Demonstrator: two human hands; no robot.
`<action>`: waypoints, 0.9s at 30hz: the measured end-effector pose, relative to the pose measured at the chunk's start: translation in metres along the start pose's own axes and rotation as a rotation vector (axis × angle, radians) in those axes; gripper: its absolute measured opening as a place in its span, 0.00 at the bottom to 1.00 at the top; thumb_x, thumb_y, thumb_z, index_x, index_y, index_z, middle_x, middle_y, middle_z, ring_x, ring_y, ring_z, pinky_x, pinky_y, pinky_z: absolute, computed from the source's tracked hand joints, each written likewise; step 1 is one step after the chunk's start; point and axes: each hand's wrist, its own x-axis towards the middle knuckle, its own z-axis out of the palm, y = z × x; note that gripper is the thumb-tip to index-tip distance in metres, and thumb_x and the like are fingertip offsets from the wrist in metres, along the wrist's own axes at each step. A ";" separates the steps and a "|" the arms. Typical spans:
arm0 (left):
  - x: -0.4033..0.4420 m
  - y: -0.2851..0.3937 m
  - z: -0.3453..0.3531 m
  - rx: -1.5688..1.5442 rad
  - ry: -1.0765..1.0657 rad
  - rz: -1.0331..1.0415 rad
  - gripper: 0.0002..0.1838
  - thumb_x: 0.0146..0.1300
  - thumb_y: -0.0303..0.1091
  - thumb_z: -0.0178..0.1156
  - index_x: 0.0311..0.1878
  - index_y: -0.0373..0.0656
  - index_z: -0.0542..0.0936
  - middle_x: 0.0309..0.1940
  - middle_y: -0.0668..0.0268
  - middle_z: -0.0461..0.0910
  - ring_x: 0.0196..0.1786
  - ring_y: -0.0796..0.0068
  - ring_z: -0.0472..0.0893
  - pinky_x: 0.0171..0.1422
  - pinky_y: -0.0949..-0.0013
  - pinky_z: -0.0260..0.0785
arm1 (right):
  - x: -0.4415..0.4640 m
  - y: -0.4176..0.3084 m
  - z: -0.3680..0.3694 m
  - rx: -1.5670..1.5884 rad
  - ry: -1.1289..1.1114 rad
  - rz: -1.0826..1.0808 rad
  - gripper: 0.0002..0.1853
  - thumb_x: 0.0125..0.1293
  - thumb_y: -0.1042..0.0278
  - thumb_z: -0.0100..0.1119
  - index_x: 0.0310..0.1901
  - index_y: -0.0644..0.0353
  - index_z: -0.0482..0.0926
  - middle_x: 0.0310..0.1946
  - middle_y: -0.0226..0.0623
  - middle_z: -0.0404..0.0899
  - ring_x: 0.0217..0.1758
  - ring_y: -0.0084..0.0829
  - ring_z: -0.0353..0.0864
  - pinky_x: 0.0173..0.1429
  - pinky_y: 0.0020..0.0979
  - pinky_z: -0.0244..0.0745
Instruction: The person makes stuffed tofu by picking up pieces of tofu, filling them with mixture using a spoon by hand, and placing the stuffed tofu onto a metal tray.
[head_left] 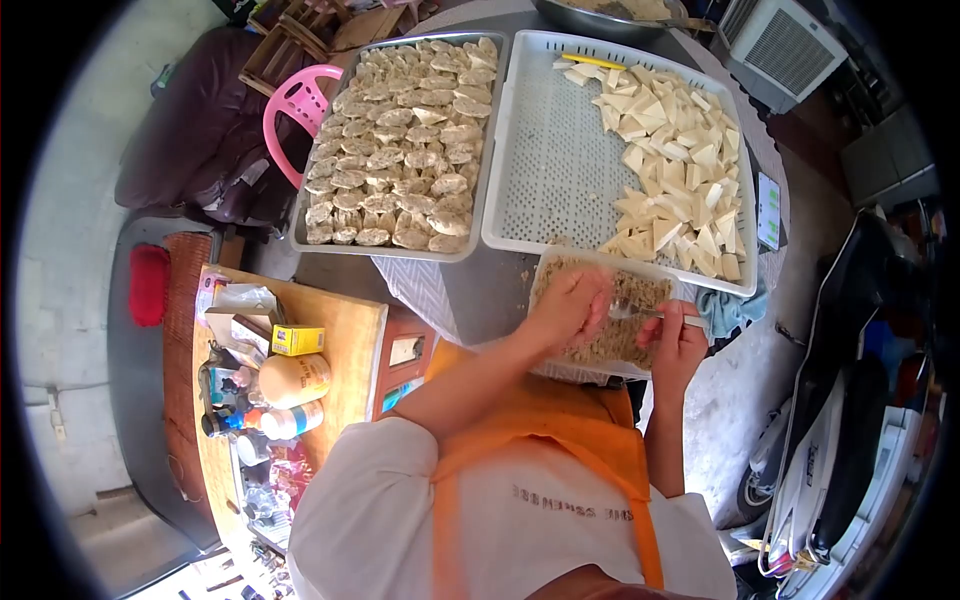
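My left hand [580, 305] is over a white tub [538, 282] of brown, crumbly minced filling [610, 350]. Its fingers are curled together and slightly blurred; whatever they hold is hidden. Over the right part of the same tub, my right hand [675, 335] grips a metal spoon [694, 321], whose head points left toward my left hand. Beyond the tub stands a white perforated tray [550, 150], with pale tofu wedges [680, 150] heaped on its right side. To the left, a metal tray [292, 225] carries rows of tofu pieces coated with filling [400, 140].
A yellow stick [593, 61] lies in the perforated tray. Beside that tray are a phone [768, 210] and a blue cloth [735, 305]. A metal bowl [570, 18] stands behind. Left is a wooden table [350, 320] with jars; a pink chair [290, 100] stands behind the metal tray.
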 end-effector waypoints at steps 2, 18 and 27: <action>0.002 0.002 0.004 -0.005 0.011 0.009 0.20 0.71 0.43 0.44 0.24 0.44 0.69 0.20 0.67 0.70 0.18 0.80 0.66 0.19 0.75 0.55 | 0.000 0.002 0.001 -0.030 -0.007 -0.021 0.12 0.73 0.66 0.48 0.34 0.65 0.75 0.18 0.31 0.75 0.17 0.18 0.73 0.22 0.20 0.70; 0.004 0.008 0.012 0.282 0.015 0.299 0.13 0.71 0.38 0.42 0.45 0.40 0.72 0.44 0.63 0.77 0.40 0.76 0.74 0.46 0.70 0.68 | -0.010 -0.016 0.012 0.192 -0.010 0.250 0.12 0.72 0.65 0.49 0.36 0.65 0.76 0.21 0.36 0.78 0.19 0.25 0.79 0.24 0.25 0.77; 0.002 0.016 -0.016 0.479 -0.101 0.190 0.18 0.63 0.20 0.52 0.57 0.37 0.70 0.48 0.63 0.72 0.43 0.75 0.75 0.49 0.73 0.73 | 0.007 -0.025 -0.004 0.201 0.085 0.051 0.13 0.72 0.64 0.49 0.35 0.65 0.76 0.19 0.37 0.77 0.17 0.25 0.78 0.22 0.24 0.76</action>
